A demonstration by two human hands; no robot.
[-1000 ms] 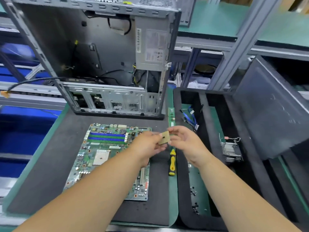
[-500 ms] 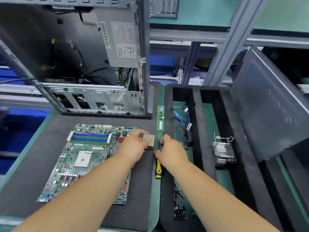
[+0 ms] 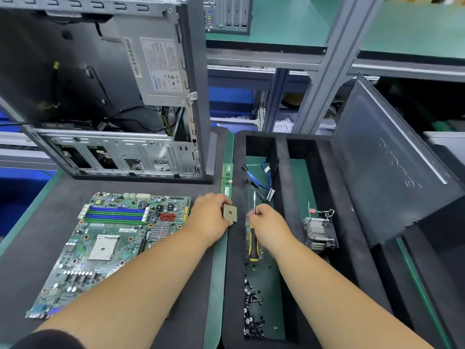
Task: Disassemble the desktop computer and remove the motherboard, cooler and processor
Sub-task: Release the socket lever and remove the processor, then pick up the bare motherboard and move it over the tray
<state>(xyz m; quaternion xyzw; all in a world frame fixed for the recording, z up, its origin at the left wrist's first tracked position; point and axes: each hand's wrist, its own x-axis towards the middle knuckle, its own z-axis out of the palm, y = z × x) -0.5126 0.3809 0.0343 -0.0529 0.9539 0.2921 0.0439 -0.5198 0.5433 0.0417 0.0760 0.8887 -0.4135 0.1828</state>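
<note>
Two hands meet at the tray edge: left hand (image 3: 208, 217) pinches the processor (image 3: 230, 213), pins up. Right hand (image 3: 268, 222), just beside, fingers curled on the screwdriver (image 3: 253, 244), shaft pointing away.

Little can be read. A white rating label (image 3: 161, 69) is fixed to the grey power supply (image 3: 153, 64) inside the open computer case (image 3: 196, 102); a blue brand word and rows of fine print are seen on it, too blurred to be made out. A barcode strip (image 3: 132, 57) stands beside it, unreadable. White stickers are carried by the RAM stick (image 3: 227, 178), their print too small. Faint scrawled marks are seen on the leaning side panel (image 3: 392, 162), not decipherable.
</note>
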